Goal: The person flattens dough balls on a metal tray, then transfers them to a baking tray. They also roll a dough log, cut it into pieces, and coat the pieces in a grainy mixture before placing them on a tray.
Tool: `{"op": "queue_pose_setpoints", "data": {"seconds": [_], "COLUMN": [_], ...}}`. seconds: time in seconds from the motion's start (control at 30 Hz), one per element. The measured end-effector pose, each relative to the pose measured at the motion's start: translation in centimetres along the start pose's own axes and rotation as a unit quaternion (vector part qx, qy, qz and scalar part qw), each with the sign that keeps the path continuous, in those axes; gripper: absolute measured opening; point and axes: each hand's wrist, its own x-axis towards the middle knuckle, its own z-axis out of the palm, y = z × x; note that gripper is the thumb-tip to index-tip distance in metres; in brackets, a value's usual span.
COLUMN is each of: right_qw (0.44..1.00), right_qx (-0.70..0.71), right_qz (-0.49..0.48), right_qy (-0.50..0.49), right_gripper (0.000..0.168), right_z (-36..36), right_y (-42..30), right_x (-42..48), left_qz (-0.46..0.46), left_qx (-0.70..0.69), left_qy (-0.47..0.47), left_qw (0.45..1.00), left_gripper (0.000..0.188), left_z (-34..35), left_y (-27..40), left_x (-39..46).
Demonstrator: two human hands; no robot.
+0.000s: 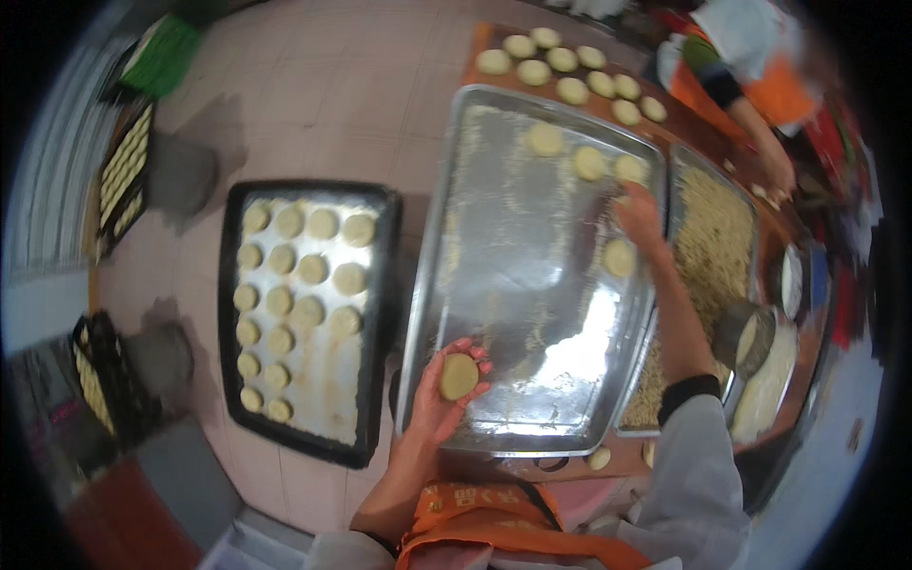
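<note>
My left hand (436, 395), palm up near the front left corner of a large metal baking tray (513, 285), cups a flat round dough piece (459, 376). Toward the tray's far right side, my right hand (639, 219) reaches with its fingertips at the near edge of another dough round (630, 169). Whether those fingers grip that round or only touch it is hard to see. Beside it lie two more rounds, one dough round (589, 163) and another dough round (546, 140). A further dough round (620, 258) rests just below my right wrist. Loose seeds or crumbs streak the tray.
Left of the table stands a black-rimmed tray (385, 285) with rows of dough rounds. Several dough balls (534, 73) sit on the wooden table's far end. A crumb-filled tray (716, 221) and a metal cup (744, 338) are at right. Another person's hand (776, 174) works beyond.
</note>
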Motion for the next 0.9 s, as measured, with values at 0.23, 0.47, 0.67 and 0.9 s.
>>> {"op": "queue_pose_setpoints", "data": {"seconds": [0.23, 0.47, 0.67, 0.9], "right_qw": [0.949, 0.958, 0.895, 0.794], "right_qx": [0.234, -0.145, 0.315, 0.476], "right_qz": [0.01, -0.151, 0.193, 0.101], "right_qy": [-0.212, -0.196, -0.249, -0.365], "right_gripper": [0.059, 0.033, 0.032, 0.046], "right_z": [1.0, -1.3, -1.3, -1.6], "right_y": [16.5, 13.3, -3.6, -24.6], "right_x": [2.0, 2.9, -2.0, -10.3], "left_qz": [0.2, 0.272, 0.38, 0.359], "left_qx": [0.186, 0.586, 0.634, 0.627], "left_qy": [0.187, 0.418, 0.411, 0.408], "left_qw": [0.944, 0.639, 0.535, 0.558], "left_gripper": [0.057, 0.07, 0.071, 0.07], "left_z": [-8.7, -20.0, -24.9, -26.2], "left_y": [5.3, 8.3, 10.5, 10.4], "left_x": [-6.5, -6.4, -2.3, -2.4]}}
